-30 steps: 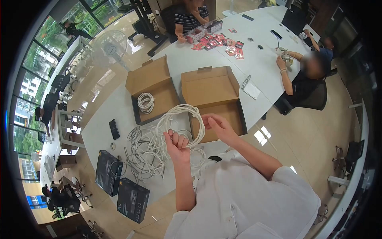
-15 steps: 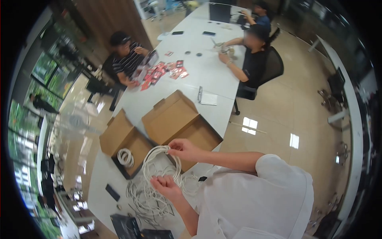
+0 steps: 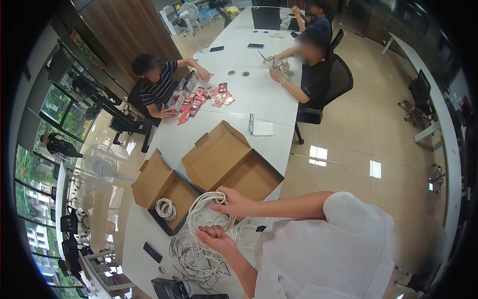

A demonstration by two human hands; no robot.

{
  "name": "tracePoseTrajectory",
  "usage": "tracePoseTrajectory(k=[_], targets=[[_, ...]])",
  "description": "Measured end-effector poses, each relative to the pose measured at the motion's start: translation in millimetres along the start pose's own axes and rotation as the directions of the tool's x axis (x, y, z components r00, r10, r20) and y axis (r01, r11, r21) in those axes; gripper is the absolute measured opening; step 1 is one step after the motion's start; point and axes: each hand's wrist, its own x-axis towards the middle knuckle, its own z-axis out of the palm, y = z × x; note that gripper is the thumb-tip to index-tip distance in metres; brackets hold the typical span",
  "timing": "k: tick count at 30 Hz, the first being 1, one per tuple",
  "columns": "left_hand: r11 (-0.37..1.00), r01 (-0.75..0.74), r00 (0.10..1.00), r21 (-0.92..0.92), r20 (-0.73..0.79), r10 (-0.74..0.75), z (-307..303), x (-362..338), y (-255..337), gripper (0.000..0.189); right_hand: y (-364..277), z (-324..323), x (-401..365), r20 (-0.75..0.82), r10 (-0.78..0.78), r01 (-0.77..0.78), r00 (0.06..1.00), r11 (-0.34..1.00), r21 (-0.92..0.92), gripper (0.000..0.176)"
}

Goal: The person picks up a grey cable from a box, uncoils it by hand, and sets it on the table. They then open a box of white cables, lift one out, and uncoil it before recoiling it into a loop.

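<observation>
The left hand (image 3: pixel 215 235) is shut in a fist around the lower part of a coil of white cable (image 3: pixel 196 209). The right hand (image 3: pixel 236 202) pinches the top of the same coil, its grip narrow, with fingers and thumb closed on the strands. The coil is held up off the white worktop (image 3: pixel 259 94), just at the near corner of a large open cardboard box (image 3: pixel 244 174), on the side towards the person. As the head camera sees it, a smaller open box (image 3: pixel 172 192) sits right against the large box's left side, and a small wound cable (image 3: pixel 166 208) lies in it. Below and to the left of the large box's near corner, under the held coil, is a loose heap of white cables (image 3: pixel 194 256). A black phone (image 3: pixel 152 252) lies farther left of that heap. A notepad (image 3: pixel 261 128) lies just beyond the raised flap of the large box. Farther along the worktop, red packets (image 3: pixel 204 97) are spread in front of a seated person in a striped shirt (image 3: pixel 157 87). Another seated person in black (image 3: pixel 313 74) is across from them.
</observation>
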Motion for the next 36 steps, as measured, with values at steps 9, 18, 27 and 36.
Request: tracePoseTrajectory(k=[9,18,27,36], targets=[[0.928,-0.191,0.978,0.321,-0.013,0.206,-12,0,-11,0.040,-20,4,-5,-0.064,-0.001,-0.005,0.998,0.994,-0.107,0.026],[0.834,-0.331,0.944,0.441,0.157,0.291,-14,-7,-18,0.023,-2,-1,11,-0.062,0.032,-0.037,0.998,0.996,-0.083,0.021],[0.806,-0.284,0.959,0.520,0.150,0.241,-42,-1,-4,0.022,27,8,-1,0.019,0.175,-0.174,0.984,0.984,-0.040,0.036],[0.854,-0.193,0.959,0.482,-0.091,0.268,-88,9,20,0.026,56,14,-2,0.398,0.316,-0.361,0.861,0.932,0.040,0.046]])
